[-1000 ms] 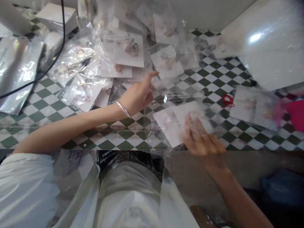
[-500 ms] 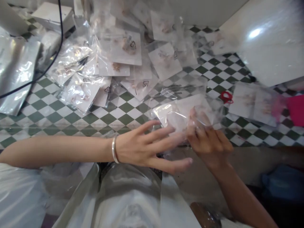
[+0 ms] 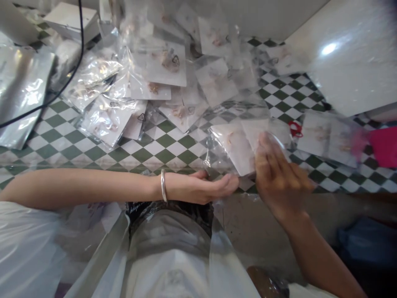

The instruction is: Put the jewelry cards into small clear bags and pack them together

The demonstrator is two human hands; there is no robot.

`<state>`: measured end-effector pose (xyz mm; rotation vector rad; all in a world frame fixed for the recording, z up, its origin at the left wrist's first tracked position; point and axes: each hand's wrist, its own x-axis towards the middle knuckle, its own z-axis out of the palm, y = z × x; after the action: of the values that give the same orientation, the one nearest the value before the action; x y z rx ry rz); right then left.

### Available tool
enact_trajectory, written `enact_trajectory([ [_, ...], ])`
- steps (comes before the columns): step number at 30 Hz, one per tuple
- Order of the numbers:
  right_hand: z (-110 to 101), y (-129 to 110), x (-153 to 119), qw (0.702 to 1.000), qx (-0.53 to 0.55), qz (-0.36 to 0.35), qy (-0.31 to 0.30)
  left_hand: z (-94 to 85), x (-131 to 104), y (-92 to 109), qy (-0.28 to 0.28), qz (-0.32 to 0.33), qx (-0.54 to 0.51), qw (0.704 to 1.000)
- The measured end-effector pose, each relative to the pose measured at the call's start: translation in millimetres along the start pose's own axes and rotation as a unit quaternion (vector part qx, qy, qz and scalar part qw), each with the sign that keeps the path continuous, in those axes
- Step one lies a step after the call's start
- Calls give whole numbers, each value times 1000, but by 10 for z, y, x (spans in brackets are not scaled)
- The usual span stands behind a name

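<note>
A clear plastic bag (image 3: pixel 217 145) with white cards (image 3: pixel 237 151) in it lies at the table's front edge; a small gold-coloured piece shows on one card. My right hand (image 3: pixel 279 178) grips the bag's right part, its fingers bunched together and slightly blurred. Just below the bag's left side is my left hand (image 3: pixel 201 187), seen edge-on with the palm tipped upward, fingers stretched out and nothing held. A silver bracelet (image 3: pixel 163 186) circles the left wrist.
Many bagged cards (image 3: pixel 166 62) are heaped at the back of the checkered table (image 3: pixel 173 155). Red-handled scissors (image 3: pixel 295 129) and more bagged cards (image 3: pixel 314 132) lie to the right. A black cable (image 3: pixel 66 82) hangs at the left.
My left hand has turned from palm down with spread fingers to edge-on, lower and off the bag. My right hand has shifted slightly right, and the bag's cards show more fully.
</note>
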<state>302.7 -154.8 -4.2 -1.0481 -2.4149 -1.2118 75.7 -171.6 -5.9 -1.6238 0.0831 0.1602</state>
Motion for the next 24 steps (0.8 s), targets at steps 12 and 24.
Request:
enact_trajectory([
  [12, -102, -169, 166, 997, 12, -69, -24, 64, 90, 48, 388, -174, -357, 832],
  [24, -164, -196, 119, 954, 160, -25, -252, -207, -22, -319, 233, -166, -816, 502],
])
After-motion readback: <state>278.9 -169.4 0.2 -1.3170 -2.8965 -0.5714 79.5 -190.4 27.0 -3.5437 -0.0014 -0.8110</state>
